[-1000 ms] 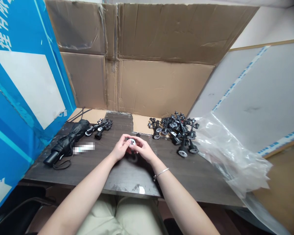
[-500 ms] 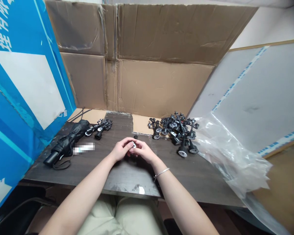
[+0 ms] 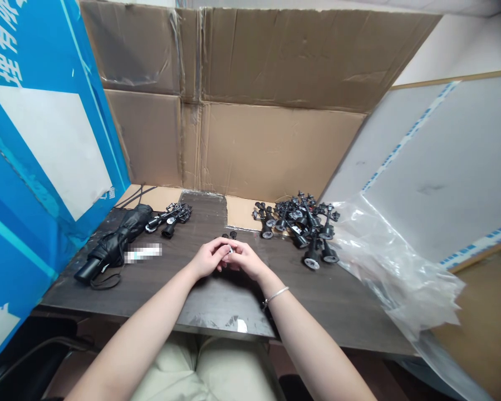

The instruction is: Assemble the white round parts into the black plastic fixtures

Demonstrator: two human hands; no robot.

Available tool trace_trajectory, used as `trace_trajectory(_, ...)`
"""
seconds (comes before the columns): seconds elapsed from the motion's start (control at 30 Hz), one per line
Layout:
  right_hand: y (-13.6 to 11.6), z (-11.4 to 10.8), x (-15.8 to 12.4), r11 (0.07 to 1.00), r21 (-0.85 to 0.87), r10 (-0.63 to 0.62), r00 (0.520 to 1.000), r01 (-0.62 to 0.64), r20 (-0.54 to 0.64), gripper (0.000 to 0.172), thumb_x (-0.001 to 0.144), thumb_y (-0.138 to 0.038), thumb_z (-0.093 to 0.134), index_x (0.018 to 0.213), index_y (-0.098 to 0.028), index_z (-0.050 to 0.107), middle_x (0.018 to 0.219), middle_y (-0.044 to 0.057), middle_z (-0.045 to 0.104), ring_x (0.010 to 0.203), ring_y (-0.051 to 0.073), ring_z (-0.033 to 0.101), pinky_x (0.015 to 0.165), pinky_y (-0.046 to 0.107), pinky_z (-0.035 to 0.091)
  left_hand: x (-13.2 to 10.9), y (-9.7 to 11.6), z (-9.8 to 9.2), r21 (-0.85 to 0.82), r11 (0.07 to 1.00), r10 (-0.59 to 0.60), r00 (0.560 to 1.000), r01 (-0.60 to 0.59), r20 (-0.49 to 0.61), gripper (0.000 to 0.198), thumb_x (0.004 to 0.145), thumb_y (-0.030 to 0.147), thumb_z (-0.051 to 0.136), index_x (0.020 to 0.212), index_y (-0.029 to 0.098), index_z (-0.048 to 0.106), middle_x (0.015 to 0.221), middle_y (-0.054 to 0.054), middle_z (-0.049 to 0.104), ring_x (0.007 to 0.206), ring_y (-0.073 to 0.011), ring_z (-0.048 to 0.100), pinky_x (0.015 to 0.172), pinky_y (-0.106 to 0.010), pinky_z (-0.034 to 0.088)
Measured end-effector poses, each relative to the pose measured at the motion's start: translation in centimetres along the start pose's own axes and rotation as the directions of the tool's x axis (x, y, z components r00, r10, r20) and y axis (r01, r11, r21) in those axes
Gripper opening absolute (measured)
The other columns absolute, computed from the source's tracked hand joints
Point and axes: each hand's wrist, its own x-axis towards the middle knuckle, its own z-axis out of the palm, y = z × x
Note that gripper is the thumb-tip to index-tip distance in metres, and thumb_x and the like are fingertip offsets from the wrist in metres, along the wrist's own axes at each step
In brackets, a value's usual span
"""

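Note:
My left hand (image 3: 209,260) and my right hand (image 3: 246,260) meet over the middle of the dark table (image 3: 217,301). Both sets of fingers are wrapped round one small black part (image 3: 232,235), whose knobbly ends stick out beyond the fingertips. A whitish face of it shows between the thumbs; the rest is hidden by my fingers. To the right lies a pile of similar black parts (image 3: 300,223) with round pale ends. A smaller group of black parts (image 3: 169,220) rests at the back left.
A folded black umbrella (image 3: 119,236) lies on the left, beside a blurred white strip (image 3: 143,253). Clear plastic sheeting (image 3: 384,278) hangs over the right side. Cardboard (image 3: 275,150) stands behind the table, and a blue panel (image 3: 37,167) rises at left.
The black part has turned between my hands: more of its dark ends shows beyond my fingers, and less of its white face. Both hands stay in nearly the same place.

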Motion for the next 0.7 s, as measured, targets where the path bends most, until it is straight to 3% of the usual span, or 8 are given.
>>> trace_trajectory(0.47, 0.18, 0.12, -0.09, 1.000, -0.017, 0.022, 0.997, -0.023, -0.079, 0.032, 0.057, -0.019, 0.059, 0.089, -0.016, 0.056, 0.055, -0.005, 0.056, 0.041, 0.005, 0.042, 0.036, 0.016, 0.027, -0.02, -0.48, 0.01, 0.134, 0.988, 0.084, 0.996, -0.078, -0.040, 0.030, 0.083, 0.040, 0.044, 0.095, 0.017, 0.060, 0.076, -0.002, 0.063, 0.044, -0.0053, 0.046, 0.044, -0.018, 0.040)
trace_trajectory(0.7, 0.58, 0.46, 0.36, 0.993, -0.086, -0.085, 0.992, 0.077, -0.093, 0.040, 0.064, -0.031, 0.063, 0.099, -0.015, 0.052, 0.051, -0.006, 0.054, 0.036, 0.004, 0.038, 0.035, 0.018, 0.028, 0.29, 0.11, 0.03, -0.028, 1.000, 0.003, 0.992, -0.007, -0.126, 0.051, 0.077, 0.058, 0.042, 0.097, 0.014, 0.060, 0.072, -0.002, 0.060, 0.044, -0.0065, 0.045, 0.042, -0.019, 0.040)
